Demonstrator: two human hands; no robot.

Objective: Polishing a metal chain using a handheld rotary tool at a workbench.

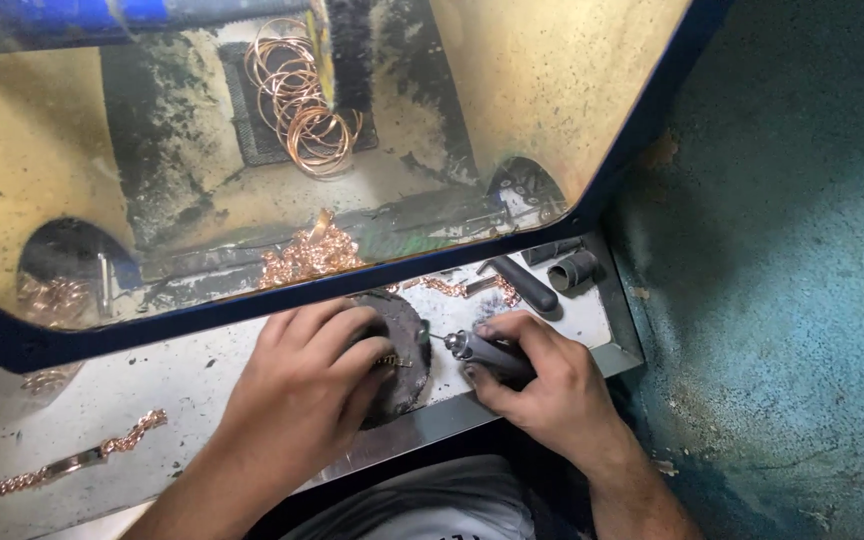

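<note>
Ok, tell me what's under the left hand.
The left hand presses a small gold piece onto a round dark pad, which lies on the tray. The hand covers most of the pad and the rest of the piece.

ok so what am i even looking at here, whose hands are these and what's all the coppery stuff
One picture, from a camera worn on a person's head, looking down at their own two bare hands at a small workbench. The left hand presses a small gold-coloured piece onto a round dark pad. The right hand grips a slim metal hand tool, its tip aimed at that piece. On the pale bench top lies a copper-coloured chain bracelet. Behind a tinted shield are wire rings and heaped chains.
</note>
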